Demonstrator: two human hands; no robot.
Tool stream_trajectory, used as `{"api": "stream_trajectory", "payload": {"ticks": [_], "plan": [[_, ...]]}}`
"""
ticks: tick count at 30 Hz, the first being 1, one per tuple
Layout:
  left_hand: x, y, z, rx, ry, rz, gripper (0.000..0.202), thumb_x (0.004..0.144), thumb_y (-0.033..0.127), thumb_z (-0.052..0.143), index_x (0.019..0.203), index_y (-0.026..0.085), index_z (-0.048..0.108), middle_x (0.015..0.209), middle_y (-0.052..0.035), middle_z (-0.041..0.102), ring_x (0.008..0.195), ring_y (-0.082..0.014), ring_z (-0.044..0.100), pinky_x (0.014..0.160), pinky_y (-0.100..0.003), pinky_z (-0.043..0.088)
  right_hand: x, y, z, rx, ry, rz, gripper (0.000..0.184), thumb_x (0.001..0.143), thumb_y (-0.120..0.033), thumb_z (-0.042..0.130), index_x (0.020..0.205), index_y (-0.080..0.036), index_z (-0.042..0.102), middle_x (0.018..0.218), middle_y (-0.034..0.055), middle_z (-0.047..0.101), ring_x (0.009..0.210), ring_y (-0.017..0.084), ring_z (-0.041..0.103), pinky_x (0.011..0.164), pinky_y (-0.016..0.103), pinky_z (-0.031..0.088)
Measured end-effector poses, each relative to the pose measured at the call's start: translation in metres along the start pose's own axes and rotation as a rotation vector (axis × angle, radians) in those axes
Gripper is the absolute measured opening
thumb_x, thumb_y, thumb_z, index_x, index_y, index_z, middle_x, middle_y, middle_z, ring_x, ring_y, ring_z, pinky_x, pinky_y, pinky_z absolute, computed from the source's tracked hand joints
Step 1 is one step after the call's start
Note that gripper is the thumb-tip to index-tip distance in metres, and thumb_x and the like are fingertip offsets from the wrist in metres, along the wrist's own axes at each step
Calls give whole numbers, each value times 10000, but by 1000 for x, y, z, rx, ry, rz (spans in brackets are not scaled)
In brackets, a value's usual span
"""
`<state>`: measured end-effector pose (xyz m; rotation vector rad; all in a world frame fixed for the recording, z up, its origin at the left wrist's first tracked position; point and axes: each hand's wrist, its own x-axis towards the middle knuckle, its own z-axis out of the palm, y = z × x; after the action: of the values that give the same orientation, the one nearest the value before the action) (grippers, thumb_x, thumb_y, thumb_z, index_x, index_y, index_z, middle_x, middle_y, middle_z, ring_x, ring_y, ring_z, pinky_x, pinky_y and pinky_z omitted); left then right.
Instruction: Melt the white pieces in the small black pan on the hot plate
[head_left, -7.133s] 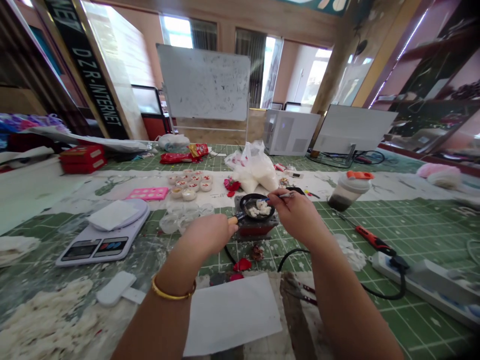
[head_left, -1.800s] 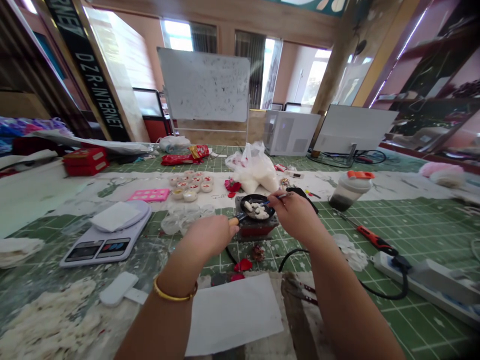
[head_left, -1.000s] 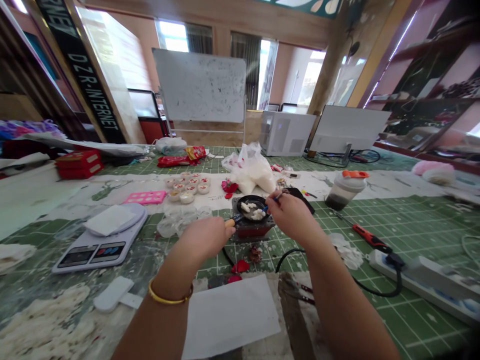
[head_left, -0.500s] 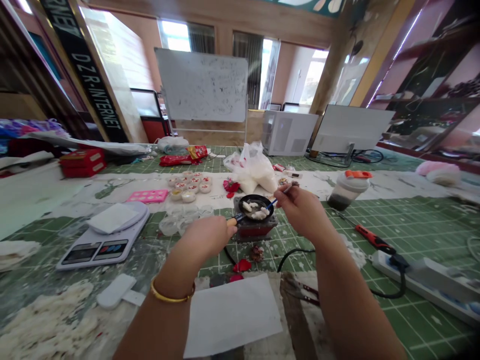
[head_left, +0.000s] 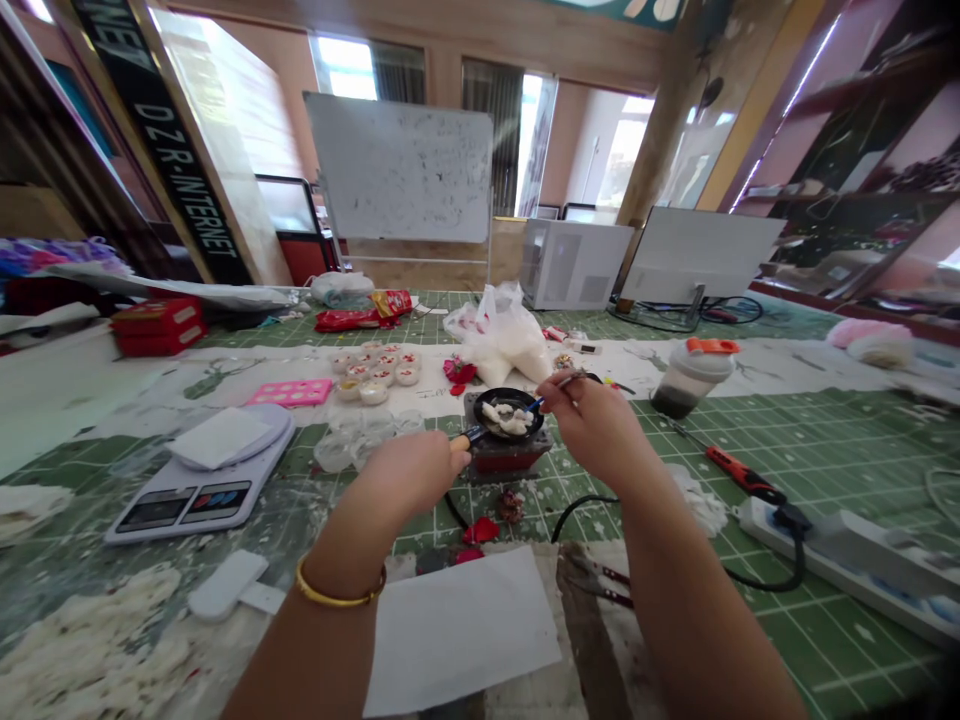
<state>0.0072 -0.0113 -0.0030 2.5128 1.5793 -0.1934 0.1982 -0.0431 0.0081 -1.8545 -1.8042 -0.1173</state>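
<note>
My left hand [head_left: 416, 470] is wrapped around the wooden handle of a small black frying pan [head_left: 539, 424]. The pan rests level on a small hot plate [head_left: 510, 460] with a dark red body. White lumps [head_left: 510, 422] lie inside it, partly softened together. Pinched in my right hand [head_left: 596, 425] is a thin blue stick-like tool [head_left: 534, 404]; its tip reaches into the pan by the lumps. What kind of tip it has is too small to make out. A plastic bag of white pellets or flakes [head_left: 510, 345] stands just behind the pan.
Left are a kitchen scale [head_left: 199, 500], clear cups [head_left: 337, 450], small filled cups [head_left: 375, 375] and a pink mould [head_left: 291, 392]. A shaker bottle [head_left: 694, 375], screwdriver [head_left: 742, 474] and power strip [head_left: 847, 570] lie right. White paper [head_left: 465, 635] is in front; a black cable [head_left: 581, 508] crosses the mat.
The white lumps have been shifted together within the pan. My right hand and the blue tool have moved slightly left. My left hand keeps its hold on the handle.
</note>
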Motion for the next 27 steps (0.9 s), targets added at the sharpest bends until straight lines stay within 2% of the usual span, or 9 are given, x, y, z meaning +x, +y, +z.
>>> {"api": "stream_trajectory", "payload": {"ticks": [3, 8, 13, 17, 22, 27], "plan": [[0, 0, 0, -6, 2, -54, 441, 787, 498, 237, 755, 186, 548, 746, -62, 609, 606, -177, 551, 519, -266, 366, 2, 1, 3, -16, -73, -7, 329, 841, -345, 318, 798, -167, 592, 762, 61, 634, 710, 157, 557, 612, 233, 327], [1, 1, -1, 20, -18, 26, 436, 801, 477, 213, 826, 200, 549, 702, -54, 607, 583, -170, 544, 525, -262, 363, 0, 1, 2, 41, 2, -3, 317, 840, -358, 321, 813, -196, 592, 773, 29, 636, 709, 144, 553, 611, 224, 324], [-1, 2, -1, 0, -11, -55, 448, 788, 494, 230, 762, 186, 555, 764, -73, 617, 633, -197, 561, 529, -277, 371, 2, 1, 4, -5, -58, -14, 317, 839, -335, 322, 800, -169, 590, 759, 56, 632, 706, 155, 552, 606, 232, 325], [-1, 2, -1, -1, -23, -15, 435, 790, 482, 230, 813, 195, 555, 743, -65, 618, 612, -182, 558, 537, -271, 374, 1, 0, 3, -16, -3, 30, 345, 842, -358, 308, 806, -179, 601, 813, 60, 633, 735, 159, 554, 625, 237, 328], [0, 1, -1, -3, -5, -49, 448, 788, 497, 230, 777, 189, 555, 771, -72, 621, 643, -202, 569, 542, -279, 384, 1, -1, 2, -33, -72, 2, 329, 840, -335, 314, 797, -166, 593, 772, 68, 635, 716, 161, 556, 615, 238, 330], [0, 2, 0, 2, -34, -20, 452, 793, 482, 232, 813, 180, 567, 763, -78, 624, 633, -191, 568, 559, -280, 390, 0, 2, -2, -25, 7, 34, 369, 846, -371, 295, 811, -171, 603, 848, 69, 627, 770, 160, 551, 643, 237, 331]]}}
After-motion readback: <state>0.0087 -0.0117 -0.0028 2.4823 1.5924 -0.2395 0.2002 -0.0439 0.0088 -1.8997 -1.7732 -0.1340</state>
